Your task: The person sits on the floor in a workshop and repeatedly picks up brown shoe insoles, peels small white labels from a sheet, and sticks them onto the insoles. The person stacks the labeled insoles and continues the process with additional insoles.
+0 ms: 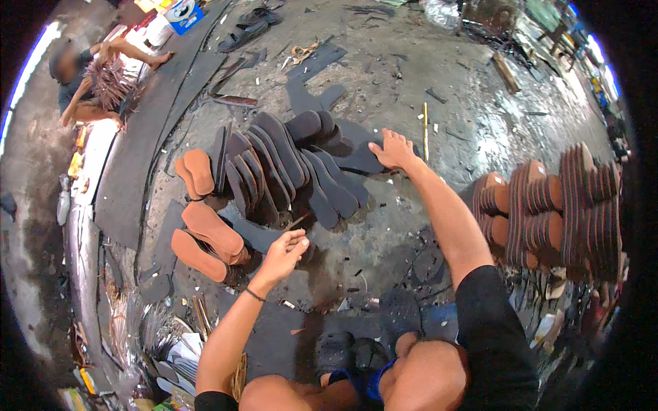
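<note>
My right hand (396, 149) reaches forward with its fingers spread. It is at the right edge of a flat dark sole piece (358, 152) on the floor and seems to touch it. My left hand (281, 259) hovers lower down, fingers loosely bent and a little apart, with nothing visible in them. A thin brownish strip (299, 221) shows just beyond its fingertips. Between the hands and farther ahead lie rows of dark shoe soles (279, 154), leaning on each other. Left of them are tan-topped soles (212, 229), with a smaller tan pair (197, 171) behind.
Stacks of brown-edged soles (541, 212) stand at the right. Dark sandals (250, 29) and a yellow stick (425, 130) lie on the scrap-strewn floor. A long dark sheet (147, 151) runs along the left. Another person (96, 82) sits at the far left with a brownish bundle.
</note>
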